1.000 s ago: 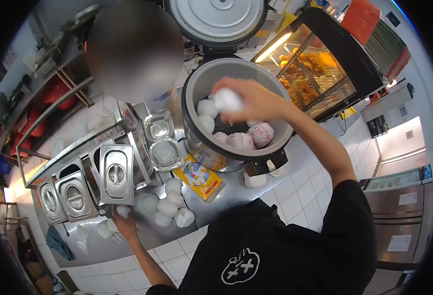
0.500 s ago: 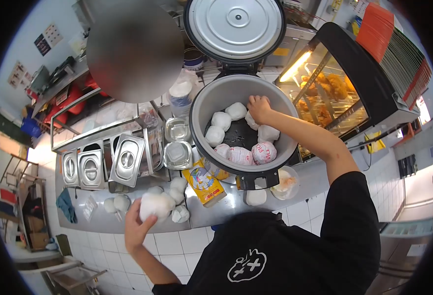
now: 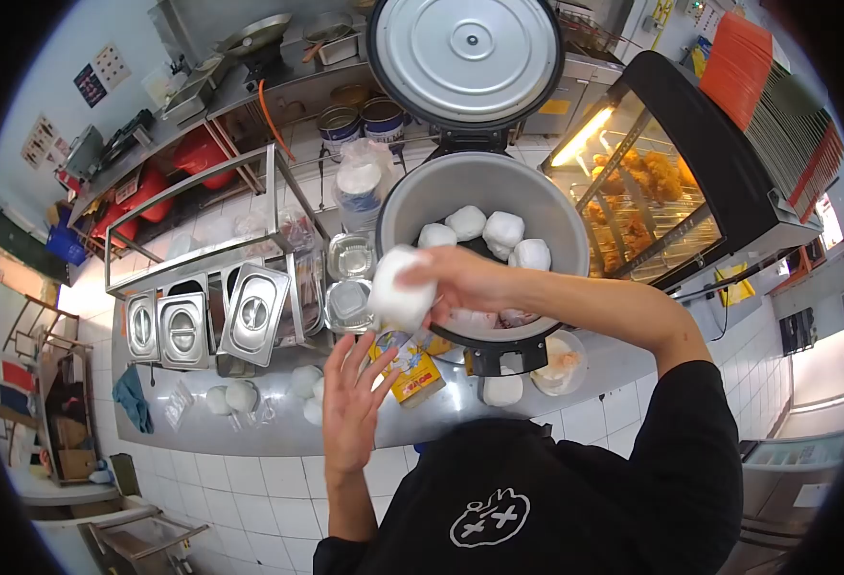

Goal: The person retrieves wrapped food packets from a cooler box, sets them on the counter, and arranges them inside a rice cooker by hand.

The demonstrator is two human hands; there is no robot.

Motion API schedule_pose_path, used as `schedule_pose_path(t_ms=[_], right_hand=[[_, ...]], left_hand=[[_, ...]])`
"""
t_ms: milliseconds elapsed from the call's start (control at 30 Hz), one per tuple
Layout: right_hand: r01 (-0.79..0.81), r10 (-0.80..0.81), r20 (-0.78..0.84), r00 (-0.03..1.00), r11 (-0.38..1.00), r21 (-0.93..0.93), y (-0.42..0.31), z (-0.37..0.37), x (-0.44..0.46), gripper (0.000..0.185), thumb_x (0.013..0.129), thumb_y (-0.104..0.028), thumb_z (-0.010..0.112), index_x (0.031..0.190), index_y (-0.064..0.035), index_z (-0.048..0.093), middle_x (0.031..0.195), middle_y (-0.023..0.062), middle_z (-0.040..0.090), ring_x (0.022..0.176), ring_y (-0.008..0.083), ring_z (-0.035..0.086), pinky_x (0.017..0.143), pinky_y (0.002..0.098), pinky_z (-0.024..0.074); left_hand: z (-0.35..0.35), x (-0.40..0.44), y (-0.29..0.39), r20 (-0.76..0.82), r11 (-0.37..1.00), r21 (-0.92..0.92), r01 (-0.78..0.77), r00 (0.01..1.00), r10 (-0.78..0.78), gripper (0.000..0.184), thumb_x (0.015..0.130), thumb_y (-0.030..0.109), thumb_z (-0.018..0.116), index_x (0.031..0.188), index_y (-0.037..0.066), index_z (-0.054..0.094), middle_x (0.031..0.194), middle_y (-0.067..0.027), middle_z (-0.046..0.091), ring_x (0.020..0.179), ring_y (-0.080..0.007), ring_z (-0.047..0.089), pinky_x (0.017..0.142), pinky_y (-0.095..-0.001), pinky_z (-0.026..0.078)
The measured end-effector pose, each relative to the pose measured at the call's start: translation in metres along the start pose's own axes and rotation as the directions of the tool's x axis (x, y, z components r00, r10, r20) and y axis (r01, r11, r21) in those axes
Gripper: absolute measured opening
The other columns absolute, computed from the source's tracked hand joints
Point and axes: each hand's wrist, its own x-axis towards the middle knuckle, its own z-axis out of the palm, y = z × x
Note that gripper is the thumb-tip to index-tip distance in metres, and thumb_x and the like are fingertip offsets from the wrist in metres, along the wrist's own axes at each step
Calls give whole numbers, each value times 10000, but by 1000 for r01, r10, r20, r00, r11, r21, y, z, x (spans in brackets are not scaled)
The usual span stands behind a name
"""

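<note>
While right fingers clasp a white bundle (left fingers spread, empty), tiles border the counter.

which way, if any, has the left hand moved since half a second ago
Yes: the left hand has moved rightward in view, toward the yellow box.

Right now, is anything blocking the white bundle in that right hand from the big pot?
Nothing visible stands between the white bundle and the pot except the right hand holding it. The lid is open, and the left hand is on the near side, not between them.
</note>
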Motion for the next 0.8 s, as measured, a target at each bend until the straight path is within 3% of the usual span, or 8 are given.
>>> schedule_pose_path(t_ms=[100, 233, 400, 467, 567, 633, 700, 800], right_hand=[[186, -60, -369, 927, 931, 315, 1, -38, 15, 363, 924, -372, 688, 1146, -92, 620, 943, 87, 674, 673, 139, 641, 519, 282, 525], [204, -40, -744, 667, 970, 130, 20, -130, 58, 409, 879, -387, 736, 1112, -76, 611, 869, 71, 632, 633, 165, 618, 527, 282, 527], [-148, -21, -889, 458, 984, -100, 49, -200, 93, 532, 863, -403, 756, 1169, -2, 588, 952, 122, 646, 769, 234, 654, 603, 364, 563], [-41, -74, -840, 538, 993, -114, 63, -211, 99, 507, 900, -337, 729, 1221, 24, 573, 979, 162, 652, 706, 253, 649, 610, 371, 591], [-139, -46, -822, 568, 979, -151, 70, -221, 102, 487, 901, -315, 726, 1151, 78, 584, 914, 175, 671, 728, 271, 709, 595, 351, 604], [-191, -73, -826, 558, 958, -214, 68, -236, 106, 431, 897, -271, 714, 1134, 57, 566, 883, 194, 667, 700, 258, 703, 544, 353, 595], [-239, -182, -858, 480, 914, -328, 71, -232, 114, 489, 896, -236, 702, 1231, 39, 476, 891, 191, 648, 665, 259, 694, 511, 364, 586], [-309, -322, -880, 349, 847, -432, 90, -233, 117, 686, 899, -180, 677, 1400, -7, 243, 971, 198, 598, 635, 269, 683, 458, 369, 568]], left_hand=[[-59, -24, 15, -57, 973, 231, 10, 998, 3, 406, 986, 200, 564, 1337, 8, 492, 1338, -172, 567, 1207, -295, 588, 986, -395, 486], [-173, -51, 20, -313, 896, 420, 145, 950, -7, 297, 1006, 260, 545, 1194, 36, 601, 1171, -123, 666, 1049, -227, 655, 866, -351, 506], [-303, -64, 5, -679, 776, 467, 424, 734, 7, 300, 1007, 320, 563, 1184, 85, 625, 1130, -60, 684, 1001, -173, 661, 792, -308, 486], [-352, -68, -2, -740, 739, 475, 477, 672, 42, 292, 1003, 316, 568, 1193, 103, 629, 1116, -37, 692, 980, -154, 658, 778, -293, 476], [-408, -75, 0, -811, 800, 376, 467, 584, 40, 277, 991, 269, 584, 1197, 89, 630, 1097, -41, 703, 945, -155, 658, 749, -301, 484], [-469, -78, -17, -718, 561, 673, 483, 608, 338, 322, 934, 249, 658, 1199, 69, 629, 1129, -99, 690, 998, -215, 652, 818, -349, 500], [-500, -67, -15, -697, 341, 717, 608, 605, 385, 558, 835, 332, 747, 1306, 84, 581, 1323, -173, 580, 1120, -320, 593, 940, -462, 472], [-443, -33, 5, -689, -237, 657, 715, 698, 194, 804, 744, 455, 788, 1413, 114, 501, 1467, -218, 406, 1219, -390, 510, 1006, -542, 415]])
